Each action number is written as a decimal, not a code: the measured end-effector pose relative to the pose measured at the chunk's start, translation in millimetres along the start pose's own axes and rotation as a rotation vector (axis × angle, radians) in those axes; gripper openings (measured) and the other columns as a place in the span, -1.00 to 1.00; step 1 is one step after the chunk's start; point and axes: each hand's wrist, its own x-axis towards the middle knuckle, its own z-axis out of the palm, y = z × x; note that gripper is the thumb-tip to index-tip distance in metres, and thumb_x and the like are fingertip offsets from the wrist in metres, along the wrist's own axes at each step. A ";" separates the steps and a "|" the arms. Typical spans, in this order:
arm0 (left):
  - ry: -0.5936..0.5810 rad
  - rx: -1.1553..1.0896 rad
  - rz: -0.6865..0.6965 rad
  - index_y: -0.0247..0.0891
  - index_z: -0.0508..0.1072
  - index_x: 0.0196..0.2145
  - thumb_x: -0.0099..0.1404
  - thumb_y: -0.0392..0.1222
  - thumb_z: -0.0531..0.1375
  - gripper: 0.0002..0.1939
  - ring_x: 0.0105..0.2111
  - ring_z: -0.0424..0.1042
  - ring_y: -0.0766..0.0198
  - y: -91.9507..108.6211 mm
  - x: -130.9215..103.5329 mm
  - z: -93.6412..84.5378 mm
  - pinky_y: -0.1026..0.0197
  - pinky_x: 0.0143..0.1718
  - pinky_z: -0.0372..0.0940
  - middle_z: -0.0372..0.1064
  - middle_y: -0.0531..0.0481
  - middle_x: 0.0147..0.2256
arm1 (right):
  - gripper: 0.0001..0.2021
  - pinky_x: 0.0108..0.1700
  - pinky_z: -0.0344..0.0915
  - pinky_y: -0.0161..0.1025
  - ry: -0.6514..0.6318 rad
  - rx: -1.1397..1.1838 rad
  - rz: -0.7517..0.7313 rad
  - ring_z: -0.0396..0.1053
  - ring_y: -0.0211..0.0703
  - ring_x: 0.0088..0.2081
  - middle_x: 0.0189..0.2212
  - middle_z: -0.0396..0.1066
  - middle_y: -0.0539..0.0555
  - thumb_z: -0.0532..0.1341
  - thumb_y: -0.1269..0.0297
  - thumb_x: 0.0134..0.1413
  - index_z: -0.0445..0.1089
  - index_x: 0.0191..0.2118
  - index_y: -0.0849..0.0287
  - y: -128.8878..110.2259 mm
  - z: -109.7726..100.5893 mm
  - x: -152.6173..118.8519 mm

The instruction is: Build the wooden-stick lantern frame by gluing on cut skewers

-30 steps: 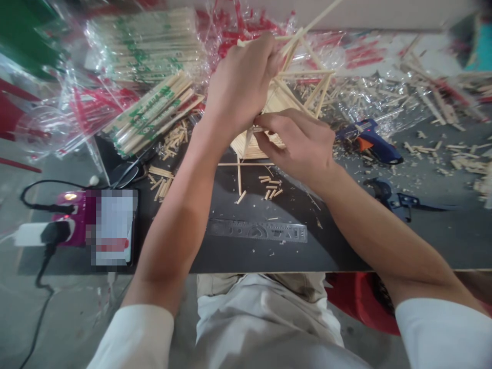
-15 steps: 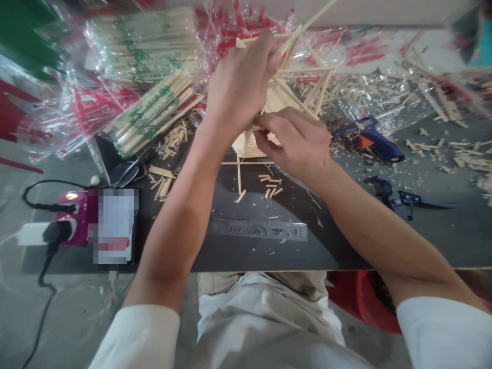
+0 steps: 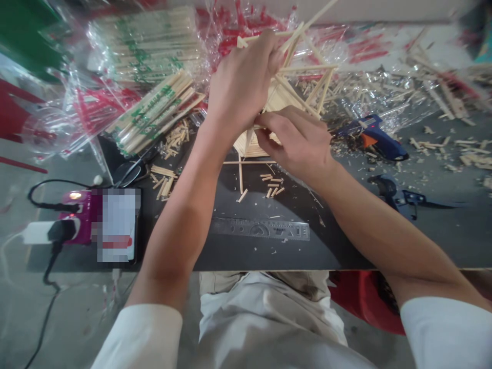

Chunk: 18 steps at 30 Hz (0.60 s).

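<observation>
Model [image 3: 284, 95] is at the table's [image 3: 238, 253] middle, between our 2 hands. Our left hand [image 3: 242, 77] bends over its top, beside 1 long stick [image 3: 313, 19] jutting up to the right; fingertips hidden, so can't tell if that grip is clamped. Our right hand [image 3: 298, 136] looks pinched, thumb & forefinger together on the model's near side.

Progress, we'd judge: approx. partway. Done: slatted panel laid close, struts joined into open triangles at the right. Left: can't say exactly, but the open struts look unfilled.

Counts: 1 glue gun [image 3: 384, 142], right of model; 1 cutter [image 3: 407, 197], nearer us; 1 ruler [image 3: 265, 229], near the front edge; 1 phone [image 3: 119, 220], far left; approx. 8 offcuts [image 3: 273, 185] between model & ruler; min. 2 packs [image 3: 154, 115] of sticks, upper left. Scraps at right: too many to count.
</observation>
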 end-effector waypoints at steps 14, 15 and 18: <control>0.041 0.021 -0.008 -0.06 0.29 -0.31 0.50 -0.22 0.04 -0.82 -0.29 0.42 -0.08 10.0 -5.5 -3.8 0.02 -0.29 0.03 0.50 -0.13 -0.26 | -0.80 -0.05 0.54 -0.03 -0.277 0.267 0.193 0.60 0.00 -0.13 -0.19 0.65 0.04 0.17 0.13 0.43 0.56 -0.12 -0.04 2.9 -48.6 23.5; 0.051 0.015 -0.004 -0.06 0.29 -0.31 0.49 -0.22 0.04 -0.82 -0.31 0.41 -0.06 9.6 -5.4 -3.9 0.03 -0.29 0.02 0.50 -0.12 -0.27 | -0.78 -0.05 0.54 -0.03 -0.277 0.267 0.190 0.60 -0.01 -0.13 -0.19 0.65 0.04 0.16 0.14 0.44 0.57 -0.13 -0.04 2.7 -48.1 23.9; 0.038 0.028 -0.004 -0.07 0.26 -0.32 0.51 -0.21 0.02 -0.81 -0.29 0.42 -0.06 10.7 -5.4 -5.2 0.03 -0.29 0.02 0.51 -0.14 -0.25 | -0.78 -0.12 0.53 -0.06 -0.223 0.261 0.159 0.61 -0.03 -0.17 -0.21 0.66 0.03 0.16 0.17 0.43 0.58 -0.16 -0.04 1.7 -45.5 23.7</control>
